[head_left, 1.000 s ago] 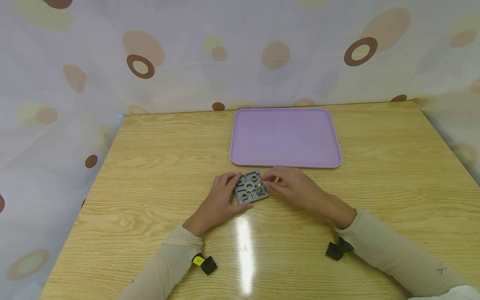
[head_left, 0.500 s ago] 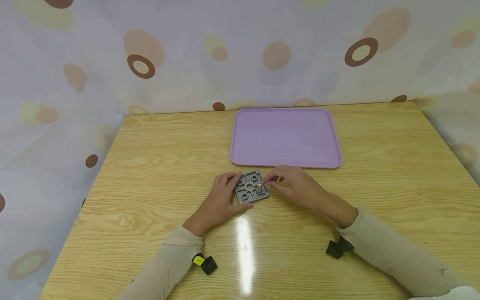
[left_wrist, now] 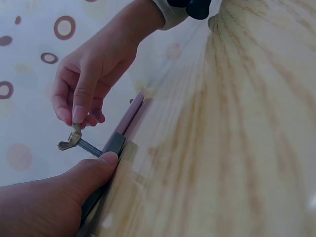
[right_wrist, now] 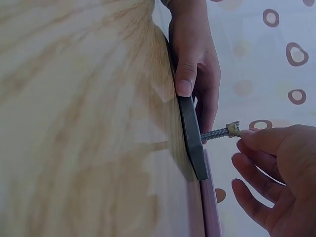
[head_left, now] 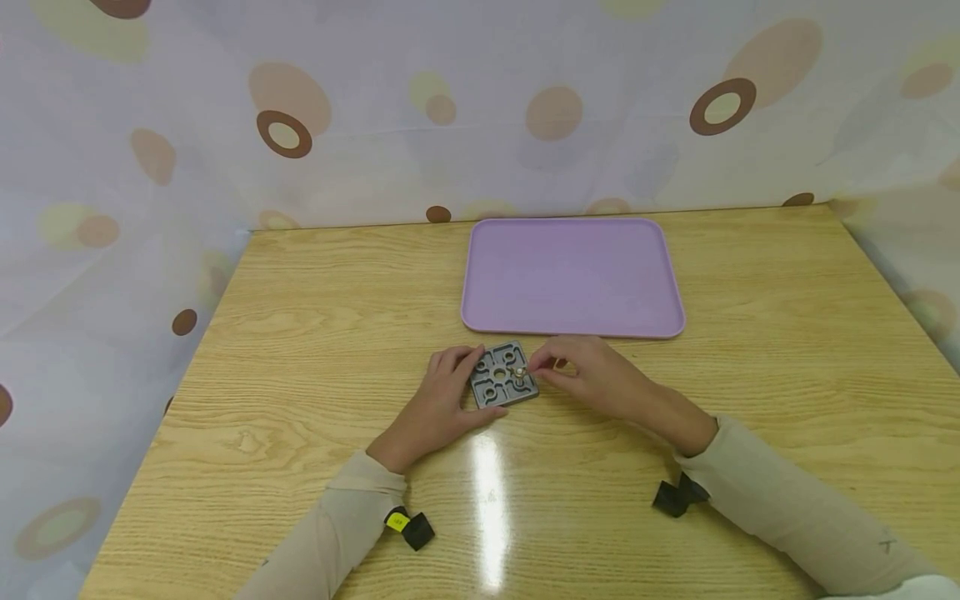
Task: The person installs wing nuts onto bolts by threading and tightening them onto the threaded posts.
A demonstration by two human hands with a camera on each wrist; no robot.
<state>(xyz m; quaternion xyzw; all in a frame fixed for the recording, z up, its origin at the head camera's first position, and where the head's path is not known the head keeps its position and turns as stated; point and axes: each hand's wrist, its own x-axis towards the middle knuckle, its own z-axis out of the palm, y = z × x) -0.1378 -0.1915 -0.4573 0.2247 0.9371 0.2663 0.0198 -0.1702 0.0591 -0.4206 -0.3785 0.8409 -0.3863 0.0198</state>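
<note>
A square grey metal plate with recesses and round holes lies flat on the table. My left hand grips it at its left side, thumb on the near edge and fingers on the far edge. From the plate's right part a threaded bolt stands up, and a brass-coloured wing nut sits at its top end. With thumb and forefinger, my right hand pinches one wing of the nut; its other fingers are loosely bent, as the right wrist view shows.
Just behind the plate lies a purple tray, close to the right hand's knuckles. The wooden table meets a dotted cloth backdrop at the back and sides.
The right hand's fingertips have closed on the wing and shifted slightly right. The wing nut has turned a little. The left hand and the plate stay in place.
</note>
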